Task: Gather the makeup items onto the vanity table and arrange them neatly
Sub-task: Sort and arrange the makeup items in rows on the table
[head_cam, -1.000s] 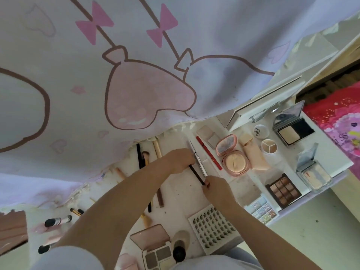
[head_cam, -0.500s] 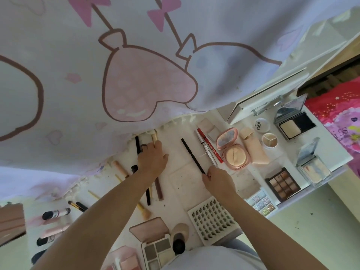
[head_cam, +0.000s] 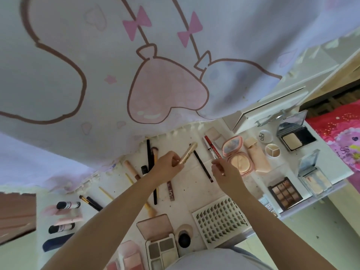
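Observation:
My left hand (head_cam: pixel 168 168) grips a gold tube (head_cam: pixel 188 153) and holds it tilted above the white vanity table (head_cam: pixel 192 193). To its right lies a thin black pencil (head_cam: pixel 202 165). My right hand (head_cam: pixel 224 171) hovers beside the pencil's lower half, its fingers curled near the lower end of a clear and red lip pen (head_cam: pixel 212 149); whether it touches the pen I cannot tell. Brushes and pencils (head_cam: pixel 149 156) lie under my left forearm.
A pink round compact (head_cam: pixel 238 156), open powder cases (head_cam: pixel 295 136), a brown eyeshadow palette (head_cam: pixel 284 192) and a lash tray (head_cam: pixel 220 221) fill the right side. A grey palette (head_cam: pixel 161 248) and a dark sponge (head_cam: pixel 184 239) lie near me. Small tubes (head_cam: pixel 67 205) sit at the left. A curtain (head_cam: pixel 136 65) hangs behind.
My left hand has left the brushes, picked up the gold tube and lifted it toward the middle. My right hand has let go of the black pencil and shifted slightly right.

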Demonstrator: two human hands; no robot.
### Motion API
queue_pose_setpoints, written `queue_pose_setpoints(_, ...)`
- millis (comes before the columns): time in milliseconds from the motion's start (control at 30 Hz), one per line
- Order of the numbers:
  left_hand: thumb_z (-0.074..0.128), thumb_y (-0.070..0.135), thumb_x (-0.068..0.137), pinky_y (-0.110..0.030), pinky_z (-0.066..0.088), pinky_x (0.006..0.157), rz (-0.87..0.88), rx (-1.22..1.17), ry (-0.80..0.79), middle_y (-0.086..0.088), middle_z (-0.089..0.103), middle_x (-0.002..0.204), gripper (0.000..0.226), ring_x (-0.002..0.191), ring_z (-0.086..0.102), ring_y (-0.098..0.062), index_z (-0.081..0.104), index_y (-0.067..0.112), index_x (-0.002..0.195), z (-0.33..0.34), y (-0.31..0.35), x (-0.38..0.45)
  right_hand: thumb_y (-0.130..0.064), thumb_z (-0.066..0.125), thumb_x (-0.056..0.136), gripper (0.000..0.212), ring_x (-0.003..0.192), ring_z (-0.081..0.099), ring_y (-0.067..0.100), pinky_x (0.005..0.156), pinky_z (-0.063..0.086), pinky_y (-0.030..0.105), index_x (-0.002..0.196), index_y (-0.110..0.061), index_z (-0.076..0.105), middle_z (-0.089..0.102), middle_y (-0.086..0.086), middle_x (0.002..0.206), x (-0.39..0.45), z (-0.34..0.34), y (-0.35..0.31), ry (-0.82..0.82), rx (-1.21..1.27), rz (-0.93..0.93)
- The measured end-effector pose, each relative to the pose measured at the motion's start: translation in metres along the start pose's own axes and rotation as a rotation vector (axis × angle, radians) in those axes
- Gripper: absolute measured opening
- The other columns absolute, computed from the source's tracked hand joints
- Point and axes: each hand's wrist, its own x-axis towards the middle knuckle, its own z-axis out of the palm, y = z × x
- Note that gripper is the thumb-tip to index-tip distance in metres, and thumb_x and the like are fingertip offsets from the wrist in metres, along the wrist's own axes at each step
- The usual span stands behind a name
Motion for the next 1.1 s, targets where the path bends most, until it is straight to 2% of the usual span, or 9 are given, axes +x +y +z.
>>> queue_pose_setpoints(100,0.050,0.015,0.091,-0.015,0.043,0.059,0.143,0.007,-0.100,0.008,0.056,0.075,0.014,0.068,0.055,-0.008,0.050,0.028,0.085,-0.013,0.012,-0.026,-0.021,0.043,0.094,0.026,0.076,0.058,0.024,0.062,0.047,0.031,0.116,-0.010,0.048,0.055,0.002,0.085,0.002,-0.011,-0.018,-0.027,0.178,0.065)
queue_pose_setpoints(200,0.047,0.013,0.092,-0.009,0.040,0.047,0.247,-0.080,-0.068,0.009,0.053,0.066,0.024,0.046,0.048,0.003,0.051,0.033,0.077,-0.018,0.030,-0.050,-0.030,0.040,0.094,0.019,0.051,0.051,0.012,0.041,0.037,0.019,0.093,-0.017,0.054,0.055,-0.003,0.068,-0.002,-0.023,-0.035,-0.212,0.171,0.085)
queue_pose_setpoints(400,0.038,0.017,0.095,-0.011,0.032,0.047,0.430,0.003,0.426,0.009,0.034,0.050,0.040,0.044,0.033,-0.005,0.034,0.023,0.055,-0.015,0.054,-0.082,-0.013,0.052,0.089,0.024,0.032,0.032,0.002,0.036,0.029,0.012,0.066,-0.015,0.044,0.039,-0.012,0.036,-0.037,-0.037,-0.056,-0.733,0.170,-0.055)
queue_pose_setpoints(567,0.032,0.024,0.095,-0.016,0.028,0.046,0.543,0.056,0.510,0.007,0.030,0.048,0.042,0.045,0.028,-0.006,0.027,0.024,0.053,-0.008,0.064,-0.102,-0.007,0.047,0.091,0.050,0.029,0.027,0.005,0.031,0.024,0.013,0.045,-0.024,0.040,0.034,-0.010,0.035,-0.051,-0.041,-0.066,-0.951,0.309,0.137)
queue_pose_setpoints(633,0.031,0.023,0.096,-0.017,0.025,0.046,0.528,0.104,0.530,0.006,0.031,0.049,0.043,0.045,0.029,-0.008,0.026,0.024,0.054,-0.007,0.065,-0.105,-0.016,0.049,0.091,0.048,0.029,0.025,0.005,0.031,0.023,0.013,0.046,-0.024,0.039,0.033,-0.010,0.036,-0.055,-0.039,-0.070,-0.892,0.191,0.141)
queue_pose_setpoints(733,0.029,0.024,0.098,-0.018,0.024,0.046,0.349,0.138,0.559,0.004,0.033,0.050,0.044,0.046,0.032,-0.009,0.029,0.020,0.054,-0.002,0.061,-0.105,-0.033,0.049,0.090,0.040,0.039,0.035,0.007,0.037,0.026,0.013,0.056,-0.020,0.034,0.037,-0.008,0.045,-0.064,-0.029,-0.072,-0.513,-0.329,-0.090)
queue_pose_setpoints(867,0.026,0.028,0.099,-0.024,0.023,0.048,0.093,-0.006,0.504,0.001,0.033,0.055,0.045,0.050,0.031,-0.011,0.029,0.015,0.055,0.011,0.051,-0.099,-0.044,0.040,0.091,0.032,0.075,0.058,0.022,0.054,0.035,0.024,0.086,-0.014,0.049,0.061,0.004,0.080,-0.070,-0.018,-0.065,-0.131,-0.827,-0.334)
queue_pose_setpoints(967,0.028,0.030,0.098,-0.026,0.022,0.047,-0.011,-0.148,0.477,0.000,0.031,0.055,0.046,0.048,0.029,-0.012,0.030,0.013,0.055,0.015,0.042,-0.096,-0.047,0.043,0.089,0.033,0.060,0.050,0.015,0.048,0.030,0.021,0.078,-0.017,0.040,0.050,-0.004,0.065,-0.067,-0.023,-0.060,-0.217,-0.682,-0.345)
queue_pose_setpoints(1100,0.032,0.034,0.097,-0.024,0.021,0.046,-0.009,-0.369,0.426,0.001,0.030,0.055,0.043,0.046,0.026,-0.011,0.036,0.014,0.059,0.008,0.035,-0.100,-0.034,0.033,0.096,0.036,0.029,0.033,0.003,0.032,0.025,0.013,0.069,-0.016,0.049,0.042,-0.006,0.044,-0.068,-0.033,-0.060,-0.419,0.005,-0.027)
